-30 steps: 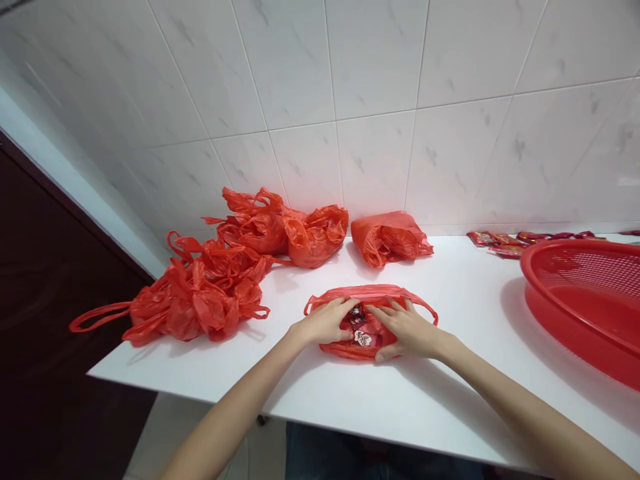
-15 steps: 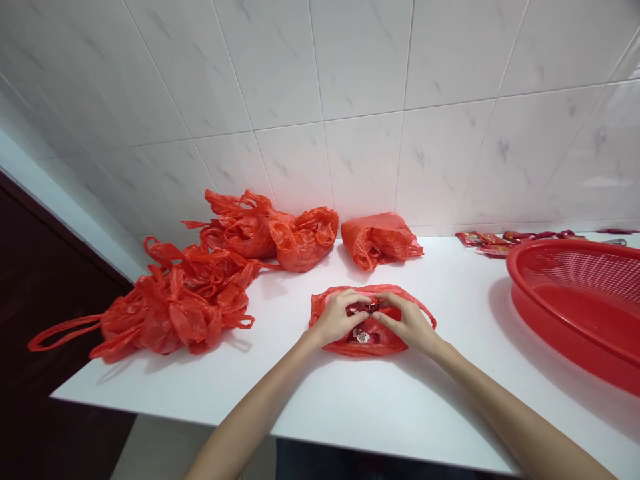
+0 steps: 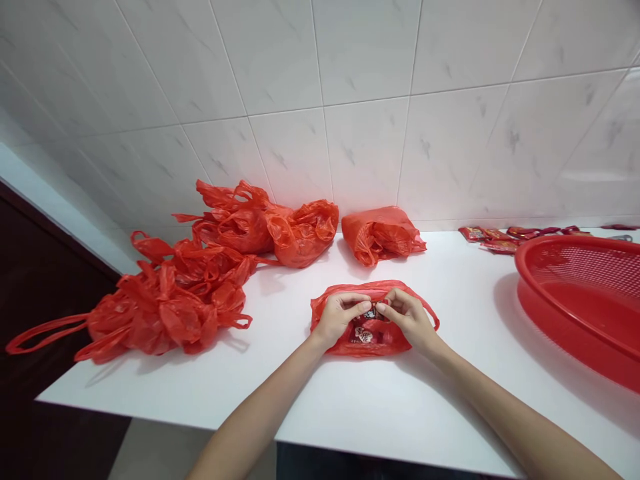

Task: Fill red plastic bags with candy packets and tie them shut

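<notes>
An open red plastic bag (image 3: pixel 345 349) lies on the white table in front of me, its mouth spread upward. Over its mouth, my left hand (image 3: pixel 339 317) and my right hand (image 3: pixel 411 319) pinch a small dark packet (image 3: pixel 371 313) between thumbs and fingers, one hand at each side. Below that packet, inside the bag, rests a dark red packet with pale printing (image 3: pixel 364 335). The fingers cover parts of the held packet, and what lies deeper in the bag is hidden.
Several filled red plastic bags (image 3: pixel 170 307) are heaped at the left, with others along the wall. One bag (image 3: pixel 383 233) sits apart behind my hands. Small red packets (image 3: pixel 500 247) lie at the back right, behind a large red plastic basket (image 3: pixel 565 320).
My fingers have shifted slightly on the small packet, and its printed face now shows more. The packet below shows more of its pale printing. The view has shifted a little.
</notes>
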### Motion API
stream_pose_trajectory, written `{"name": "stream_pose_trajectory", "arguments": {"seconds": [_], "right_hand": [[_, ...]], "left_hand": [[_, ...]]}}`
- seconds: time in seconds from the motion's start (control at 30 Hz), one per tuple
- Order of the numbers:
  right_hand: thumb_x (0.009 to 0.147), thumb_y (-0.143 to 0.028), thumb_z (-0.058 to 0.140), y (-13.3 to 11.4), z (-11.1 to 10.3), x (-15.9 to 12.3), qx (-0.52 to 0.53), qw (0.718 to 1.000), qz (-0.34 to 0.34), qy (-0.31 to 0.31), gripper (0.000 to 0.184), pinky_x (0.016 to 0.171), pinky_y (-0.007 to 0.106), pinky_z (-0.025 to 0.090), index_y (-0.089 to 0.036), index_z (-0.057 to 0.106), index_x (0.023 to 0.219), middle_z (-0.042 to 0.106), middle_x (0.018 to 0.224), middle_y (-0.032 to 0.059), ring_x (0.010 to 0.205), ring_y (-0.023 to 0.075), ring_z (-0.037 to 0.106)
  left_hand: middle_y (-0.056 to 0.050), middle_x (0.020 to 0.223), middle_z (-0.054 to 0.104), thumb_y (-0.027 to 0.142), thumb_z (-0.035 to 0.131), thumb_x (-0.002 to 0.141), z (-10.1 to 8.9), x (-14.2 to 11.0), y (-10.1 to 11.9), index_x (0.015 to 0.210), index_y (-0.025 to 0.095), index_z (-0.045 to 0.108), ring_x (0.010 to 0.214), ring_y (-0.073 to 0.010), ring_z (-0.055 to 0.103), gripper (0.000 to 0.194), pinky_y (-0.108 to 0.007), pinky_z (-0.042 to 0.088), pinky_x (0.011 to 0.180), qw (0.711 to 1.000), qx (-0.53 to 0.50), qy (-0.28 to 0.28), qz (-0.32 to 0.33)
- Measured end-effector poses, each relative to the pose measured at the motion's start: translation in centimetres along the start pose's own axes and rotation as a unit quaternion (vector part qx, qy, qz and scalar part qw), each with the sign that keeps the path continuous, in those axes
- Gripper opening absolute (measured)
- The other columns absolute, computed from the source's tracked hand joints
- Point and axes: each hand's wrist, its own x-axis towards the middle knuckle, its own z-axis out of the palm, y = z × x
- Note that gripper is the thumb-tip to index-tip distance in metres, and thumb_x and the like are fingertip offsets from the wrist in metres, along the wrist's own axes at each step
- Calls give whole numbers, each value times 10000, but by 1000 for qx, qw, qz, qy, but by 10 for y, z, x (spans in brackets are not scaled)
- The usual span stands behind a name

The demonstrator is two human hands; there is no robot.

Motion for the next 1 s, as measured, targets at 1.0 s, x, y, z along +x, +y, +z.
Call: {"name": "stream_pose_trajectory", "arguments": {"seconds": [1.0], "right_hand": [[914, -324, 534, 26, -9, 3, -338, 939, -43, -46, 388, 918, 494, 520, -185, 554, 1276, 689, 1179, 136, 1093, 321, 645]], "left_hand": [[-113, 1266, 702, 96, 587, 817, -21, -1, -13, 1236, 168, 666, 1206, -274, 638, 432, -457, 498, 1069, 890, 441, -64, 97]]}}
